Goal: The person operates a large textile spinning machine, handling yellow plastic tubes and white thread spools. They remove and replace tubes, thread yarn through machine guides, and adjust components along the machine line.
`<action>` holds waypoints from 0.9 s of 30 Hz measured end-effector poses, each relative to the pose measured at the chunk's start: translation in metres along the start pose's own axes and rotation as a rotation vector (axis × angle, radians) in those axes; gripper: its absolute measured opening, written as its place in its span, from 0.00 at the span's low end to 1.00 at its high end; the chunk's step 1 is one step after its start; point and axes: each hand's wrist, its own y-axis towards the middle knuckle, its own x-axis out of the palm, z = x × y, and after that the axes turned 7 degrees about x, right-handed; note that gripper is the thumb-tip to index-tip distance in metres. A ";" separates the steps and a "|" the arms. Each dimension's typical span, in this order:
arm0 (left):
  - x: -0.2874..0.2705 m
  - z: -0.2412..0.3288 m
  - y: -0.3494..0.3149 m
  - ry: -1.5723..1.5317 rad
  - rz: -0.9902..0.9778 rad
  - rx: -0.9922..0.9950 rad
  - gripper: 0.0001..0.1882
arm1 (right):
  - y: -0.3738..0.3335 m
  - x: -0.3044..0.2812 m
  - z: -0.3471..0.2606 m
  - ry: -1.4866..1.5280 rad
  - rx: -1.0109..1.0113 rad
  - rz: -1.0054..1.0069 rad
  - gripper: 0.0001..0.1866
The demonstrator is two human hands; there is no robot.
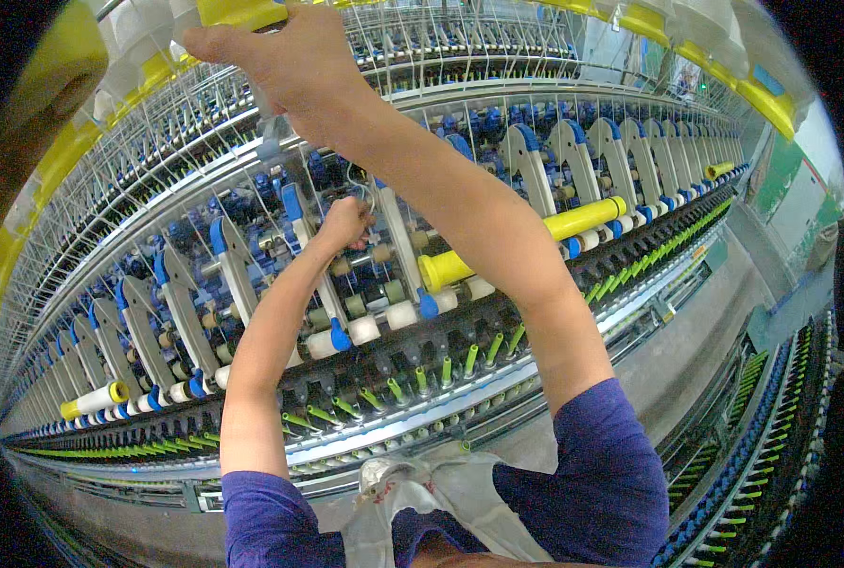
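Observation:
My left hand [346, 225] reaches in among the rollers of a long spinning machine, between two grey arms with blue caps. Its fingers are closed together; whatever they may pinch is too small to make out. A thin pale loop [369, 194] shows right beside it. My right arm crosses over to the upper left, where my right hand [285, 62] is raised and closed around the yellow end of a bobbin [240, 9]. The picture's upper edge cuts that bobbin off. A yellow tube [446, 270] lies along the white rollers [402, 314], partly hidden behind my right forearm.
Below the rollers runs a row of green spindles [446, 371]. A yellow-ended white bobbin [96, 400] rests farther left, another yellow tube [720, 170] far right. Yellow-rimmed bobbins [644, 21] hang overhead among thin rods. A second machine [772, 445] stands across the aisle at right.

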 end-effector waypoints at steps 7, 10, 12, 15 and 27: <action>0.000 -0.005 0.004 0.118 -0.205 -0.035 0.06 | 0.002 -0.007 0.003 -0.048 -0.003 -0.052 0.19; -0.003 -0.003 -0.004 0.117 -0.215 -0.027 0.05 | -0.009 -0.019 0.004 -0.132 -0.055 -0.002 0.21; 0.000 0.001 -0.021 0.354 -0.091 0.163 0.03 | -0.027 -0.031 0.007 -0.169 0.042 0.022 0.25; 0.018 0.012 -0.072 0.861 0.088 0.545 0.02 | -0.077 -0.056 0.017 -0.205 0.316 0.017 0.31; -0.085 0.090 -0.297 -1.661 0.615 0.671 0.05 | -0.256 -0.060 0.046 -0.329 0.276 -1.077 0.16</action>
